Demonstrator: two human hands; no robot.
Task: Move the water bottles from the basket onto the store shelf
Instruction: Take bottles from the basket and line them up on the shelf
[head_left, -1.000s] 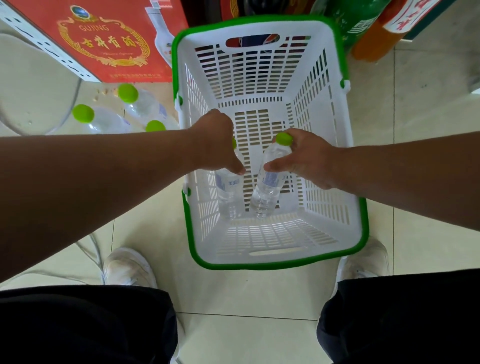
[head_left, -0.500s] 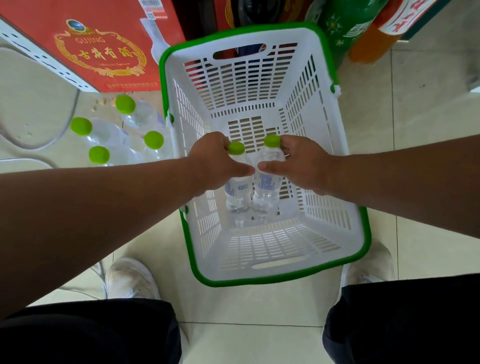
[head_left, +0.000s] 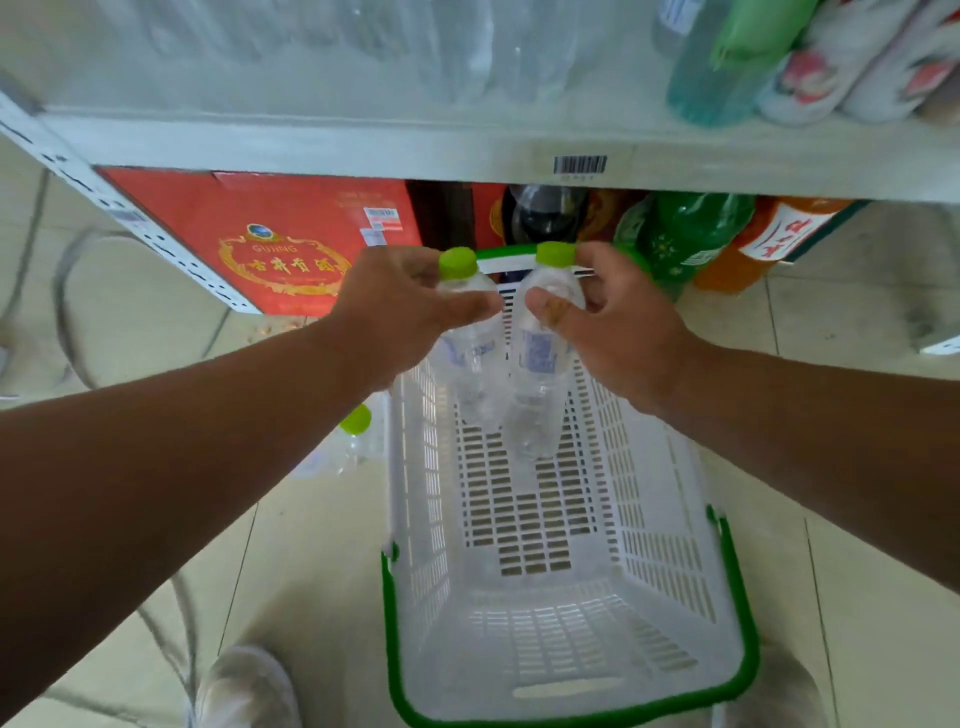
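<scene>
On the floor to the left of the basket (head_left: 675, 545) lie some clear bottles, of which one with a green cap (head_left: 356, 419) shows past the left forearm; whether these belong on the shelf too cannot be told, but if they do, they are work left over. Next comes the left hand (head_left: 395, 312), its fingers and thumb curled round the neck and shoulder of the left water bottle (head_left: 470, 358), just under that bottle's green cap. Just beside it, close enough that the two may be touching, hangs the right water bottle (head_left: 540, 364), pinched at its shoulder by the right hand (head_left: 623, 322), thumb in front and fingers behind. Both bottles are upright, lifted clear above the white slatted floor of the basket, with their caps level with the far green rim. No other bottle can be seen in the basket, so by the look of it these two are the last of its load. The store shelf (head_left: 363, 150) runs across the top of the view above the hands, with blurred clear bottles and a green one already standing on it. What remains, as I judge it, is to raise this pair and stand them on that shelf.
</scene>
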